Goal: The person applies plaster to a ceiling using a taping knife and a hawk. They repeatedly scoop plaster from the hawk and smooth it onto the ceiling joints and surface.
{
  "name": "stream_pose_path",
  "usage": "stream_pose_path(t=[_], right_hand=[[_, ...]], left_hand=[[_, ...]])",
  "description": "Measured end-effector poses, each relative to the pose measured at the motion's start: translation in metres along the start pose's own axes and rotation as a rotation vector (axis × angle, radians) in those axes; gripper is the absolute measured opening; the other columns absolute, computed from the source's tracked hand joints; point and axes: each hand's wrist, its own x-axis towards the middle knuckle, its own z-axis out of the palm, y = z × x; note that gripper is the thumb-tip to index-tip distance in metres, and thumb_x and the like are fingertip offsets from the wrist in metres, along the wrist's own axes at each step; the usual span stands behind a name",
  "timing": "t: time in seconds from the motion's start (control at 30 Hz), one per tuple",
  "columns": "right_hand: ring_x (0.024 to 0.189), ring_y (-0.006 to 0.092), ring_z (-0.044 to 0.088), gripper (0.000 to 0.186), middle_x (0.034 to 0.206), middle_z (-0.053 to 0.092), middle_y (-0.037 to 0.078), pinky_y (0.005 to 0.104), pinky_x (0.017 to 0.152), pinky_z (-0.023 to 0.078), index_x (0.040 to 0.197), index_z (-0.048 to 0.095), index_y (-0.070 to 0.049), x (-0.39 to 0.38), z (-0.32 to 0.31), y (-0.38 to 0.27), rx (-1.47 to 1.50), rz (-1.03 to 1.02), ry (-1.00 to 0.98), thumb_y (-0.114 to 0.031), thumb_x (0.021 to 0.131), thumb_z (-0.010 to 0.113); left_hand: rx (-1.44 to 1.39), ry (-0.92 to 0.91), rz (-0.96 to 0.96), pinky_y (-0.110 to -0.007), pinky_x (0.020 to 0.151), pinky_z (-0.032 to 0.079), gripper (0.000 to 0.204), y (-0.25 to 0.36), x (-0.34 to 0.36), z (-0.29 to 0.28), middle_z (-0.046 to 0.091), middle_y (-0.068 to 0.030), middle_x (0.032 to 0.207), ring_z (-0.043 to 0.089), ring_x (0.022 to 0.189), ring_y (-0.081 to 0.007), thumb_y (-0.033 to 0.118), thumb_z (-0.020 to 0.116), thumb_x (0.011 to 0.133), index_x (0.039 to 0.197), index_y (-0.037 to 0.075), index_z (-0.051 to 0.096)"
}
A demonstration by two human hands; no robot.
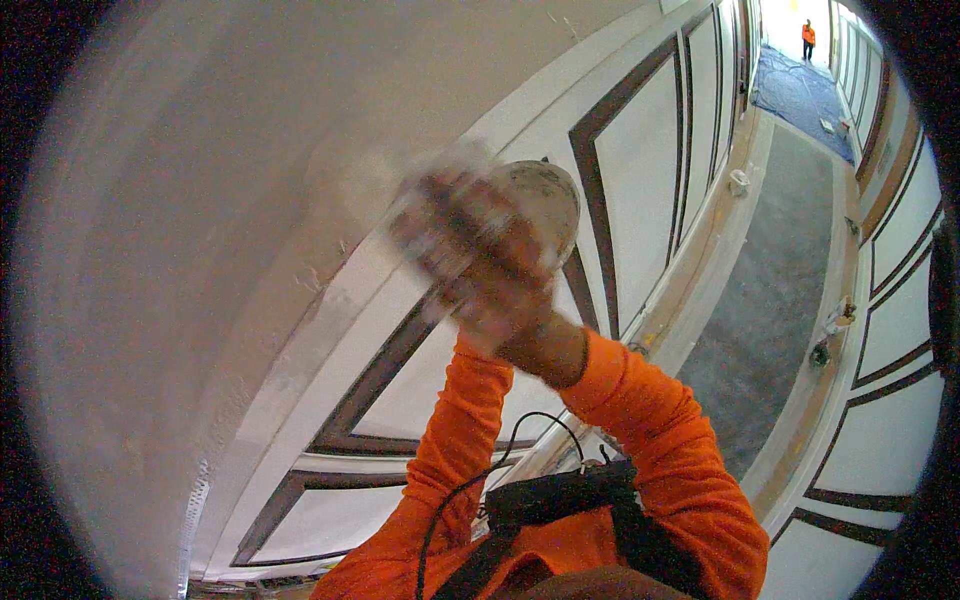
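Note:
Both my hands are raised together in front of the wall, in orange sleeves and smeared by motion. My right hand (512, 262) reaches up and to the left across the middle of the view. My left hand (482, 318) overlaps it from below, so their fingers cannot be told apart. A rounded, whitish-grey thing with dark specks (548, 205) shows just right of the hands; its kind and which hand holds it are unclear. A pale blur, perhaps dust, surrounds the fingers close to the grey-beige wall surface (200, 200).
White wall panels with dark trim (640, 150) run along the corridor. A grey floor strip (765, 290) leads to a blue sheet (800, 90), where a person in orange (808, 38) stands. Small items (838, 320) lie along the floor's right edge. A black pouch with a cable (560, 492) hangs at my chest.

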Motion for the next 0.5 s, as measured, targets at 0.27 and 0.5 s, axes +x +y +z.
stream_pose_path(t=[0.27,0.5], right_hand=[[0.092,0.0337,0.064,0.063,0.108,0.064,0.017,0.0395,0.082,0.053,0.127,0.056,-0.007,0.061,0.018,0.122,-0.135,0.373,0.284,0.006,0.067,0.047],[0.136,0.0445,0.025,0.053,0.144,0.036,0.018,0.0595,0.113,0.016,0.131,0.049,-0.014,0.018,0.011,-0.047,0.008,0.197,-0.211,-0.010,0.079,0.053]], left_hand=[[0.088,-0.009,0.037,-0.057,0.099,0.041,0.068,0.006,-0.005,0.000,0.050,-0.0113,0.133,0.046,0.122,-0.0350,0.031,0.062,0.066,0.130,0.013,0.050],[0.172,0.006,0.039,-0.058,0.103,0.037,0.068,0.004,-0.001,-0.014,0.045,-0.0106,0.139,0.042,0.127,-0.0362,0.042,0.060,0.074,0.135,0.015,0.046]])
